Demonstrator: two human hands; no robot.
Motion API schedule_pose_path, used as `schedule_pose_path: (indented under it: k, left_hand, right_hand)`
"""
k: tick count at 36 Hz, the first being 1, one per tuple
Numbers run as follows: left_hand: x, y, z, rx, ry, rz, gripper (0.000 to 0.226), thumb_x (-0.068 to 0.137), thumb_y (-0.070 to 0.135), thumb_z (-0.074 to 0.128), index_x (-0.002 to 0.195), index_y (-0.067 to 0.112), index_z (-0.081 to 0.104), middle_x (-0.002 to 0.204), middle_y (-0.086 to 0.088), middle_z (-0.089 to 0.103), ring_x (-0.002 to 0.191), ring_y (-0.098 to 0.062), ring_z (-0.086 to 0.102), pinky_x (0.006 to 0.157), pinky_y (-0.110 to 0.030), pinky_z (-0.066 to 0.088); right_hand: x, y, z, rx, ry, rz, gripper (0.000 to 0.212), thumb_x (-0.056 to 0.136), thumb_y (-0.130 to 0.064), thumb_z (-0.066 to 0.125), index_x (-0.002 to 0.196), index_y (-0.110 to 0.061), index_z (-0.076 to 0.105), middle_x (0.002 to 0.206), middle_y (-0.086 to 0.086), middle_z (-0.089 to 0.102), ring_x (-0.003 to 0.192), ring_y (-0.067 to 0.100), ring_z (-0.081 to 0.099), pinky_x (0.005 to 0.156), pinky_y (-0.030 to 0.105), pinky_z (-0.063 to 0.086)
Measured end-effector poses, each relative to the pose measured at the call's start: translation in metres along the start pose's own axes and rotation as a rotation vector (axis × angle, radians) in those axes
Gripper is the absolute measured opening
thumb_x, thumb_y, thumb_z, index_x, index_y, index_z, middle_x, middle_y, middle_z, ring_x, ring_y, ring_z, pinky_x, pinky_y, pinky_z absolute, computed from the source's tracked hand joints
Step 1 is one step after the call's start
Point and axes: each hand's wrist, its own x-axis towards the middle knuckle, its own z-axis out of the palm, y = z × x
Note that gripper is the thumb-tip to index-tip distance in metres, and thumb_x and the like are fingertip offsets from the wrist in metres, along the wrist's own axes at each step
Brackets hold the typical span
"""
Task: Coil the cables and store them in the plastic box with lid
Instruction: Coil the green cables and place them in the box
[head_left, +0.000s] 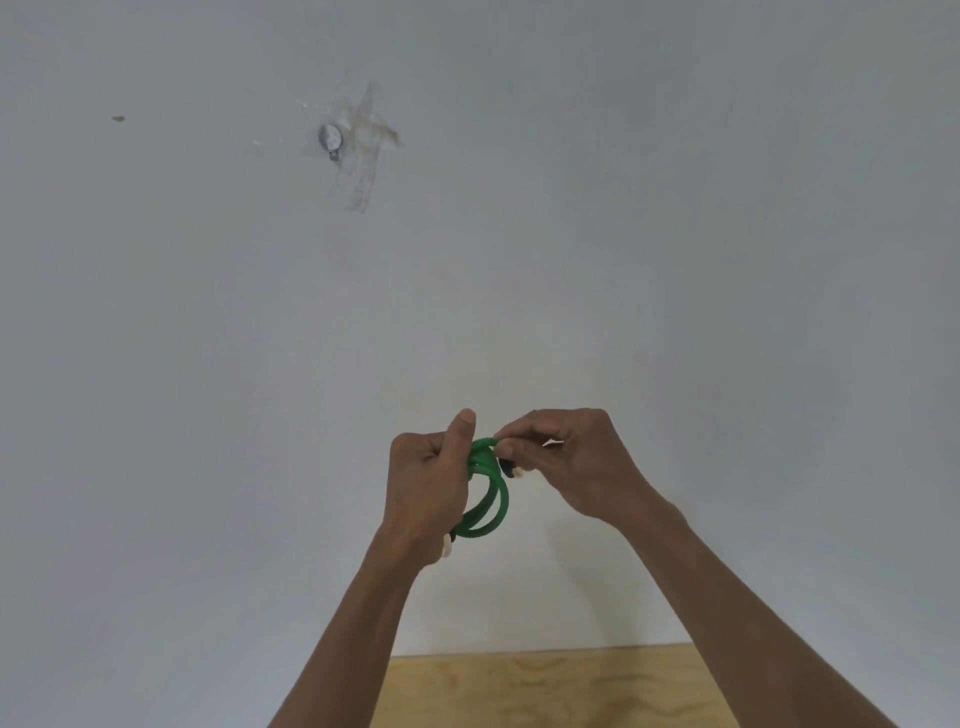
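A green cable (492, 501) is wound into a small coil held up in front of a pale wall. My left hand (431, 480) is closed around the left side of the coil, thumb pointing up. A white connector (447, 545) sticks out below that hand. My right hand (566, 460) pinches the top of the coil near the cable's other end, where a dark and white plug (511, 470) shows under the fingers. The plastic box is not in view.
A light wooden table top (545, 686) shows at the bottom edge between my forearms. On the wall, a small metal hook (331, 140) sits under strips of clear tape at the upper left.
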Motion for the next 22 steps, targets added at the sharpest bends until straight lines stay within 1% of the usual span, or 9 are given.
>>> schedule_pose_path:
  k: [2, 4, 7, 10, 12, 14, 16, 20, 22]
  left_hand:
    - [0.001, 0.000, -0.001, -0.011, -0.003, -0.025, 0.072, 0.100, 0.033, 0.056, 0.032, 0.017, 0.035, 0.044, -0.005, 0.030, 0.041, -0.020, 0.027, 0.049, -0.027, 0.030]
    - [0.003, 0.000, -0.003, -0.037, 0.003, -0.031, 0.068, 0.098, 0.036, 0.059, 0.040, 0.014, 0.031, 0.055, -0.013, 0.025, 0.050, -0.023, 0.024, 0.051, -0.029, 0.027]
    - [0.004, 0.001, -0.004, -0.060, 0.017, -0.054, 0.066, 0.097, 0.038, 0.059, 0.047, 0.005, 0.031, 0.055, -0.012, 0.026, 0.052, -0.027, 0.023, 0.051, -0.032, 0.024]
    - [0.005, 0.002, -0.003, -0.098, 0.011, -0.104, 0.064, 0.097, 0.040, 0.059, 0.043, 0.016, 0.033, 0.047, -0.005, 0.028, 0.045, -0.019, 0.023, 0.049, -0.031, 0.023]
    - [0.005, 0.003, -0.002, -0.133, 0.018, -0.137, 0.063, 0.098, 0.039, 0.059, 0.044, 0.016, 0.035, 0.046, -0.004, 0.029, 0.040, -0.017, 0.024, 0.046, -0.028, 0.023]
    - [0.005, 0.005, -0.002, -0.145, 0.029, -0.147, 0.059, 0.097, 0.040, 0.059, 0.050, 0.009, 0.040, 0.051, -0.007, 0.031, 0.037, -0.017, 0.025, 0.044, -0.026, 0.025]
    - [0.004, 0.006, -0.002, -0.129, 0.048, -0.153, 0.055, 0.098, 0.040, 0.059, 0.059, 0.003, 0.047, 0.055, -0.011, 0.032, 0.037, -0.018, 0.027, 0.041, -0.024, 0.027]
    - [0.003, 0.003, -0.006, -0.082, 0.089, -0.189, 0.057, 0.097, 0.043, 0.058, 0.062, 0.000, 0.046, 0.065, -0.014, 0.037, 0.044, -0.020, 0.028, 0.041, -0.023, 0.026]
    - [0.004, 0.003, -0.008, -0.077, 0.112, -0.202, 0.054, 0.097, 0.044, 0.057, 0.063, 0.003, 0.047, 0.067, -0.013, 0.038, 0.049, -0.021, 0.028, 0.042, -0.025, 0.026]
  right_hand:
    - [-0.002, 0.003, 0.004, -0.017, -0.002, 0.025, 0.008, 0.090, -0.016, 0.071, 0.093, -0.014, 0.077, 0.073, -0.001, 0.074, 0.065, 0.019, 0.068, 0.066, 0.034, 0.058]
    - [-0.004, 0.005, 0.007, -0.001, -0.016, 0.041, 0.010, 0.092, -0.012, 0.068, 0.097, -0.012, 0.076, 0.077, 0.000, 0.075, 0.068, 0.015, 0.070, 0.070, 0.026, 0.059]
    - [-0.006, 0.007, 0.012, 0.036, 0.009, 0.072, 0.011, 0.094, -0.012, 0.066, 0.100, -0.012, 0.076, 0.079, 0.004, 0.075, 0.070, 0.019, 0.072, 0.071, 0.028, 0.061]
    - [-0.006, 0.006, 0.017, 0.062, 0.035, 0.112, 0.011, 0.095, -0.016, 0.064, 0.100, -0.015, 0.074, 0.081, 0.005, 0.076, 0.074, 0.016, 0.071, 0.070, 0.031, 0.061]
    - [-0.008, 0.005, 0.022, 0.197, 0.034, 0.169, 0.013, 0.097, -0.015, 0.062, 0.102, -0.011, 0.073, 0.086, 0.013, 0.077, 0.083, 0.025, 0.074, 0.075, 0.040, 0.062]
    - [-0.011, 0.004, 0.029, 0.361, 0.054, 0.230, 0.014, 0.097, -0.012, 0.061, 0.103, -0.007, 0.073, 0.088, 0.021, 0.076, 0.085, 0.034, 0.074, 0.077, 0.047, 0.062]
    - [-0.014, 0.002, 0.034, 0.486, 0.070, 0.282, 0.015, 0.097, -0.010, 0.061, 0.102, -0.005, 0.073, 0.087, 0.025, 0.075, 0.082, 0.036, 0.074, 0.077, 0.046, 0.062]
    - [-0.017, 0.001, 0.037, 0.567, 0.030, 0.347, 0.016, 0.097, -0.012, 0.061, 0.104, -0.004, 0.073, 0.091, 0.027, 0.074, 0.088, 0.041, 0.073, 0.080, 0.046, 0.061]
    - [-0.018, 0.000, 0.037, 0.631, 0.003, 0.368, 0.018, 0.097, -0.013, 0.060, 0.108, -0.003, 0.071, 0.096, 0.029, 0.073, 0.095, 0.044, 0.071, 0.085, 0.048, 0.060]
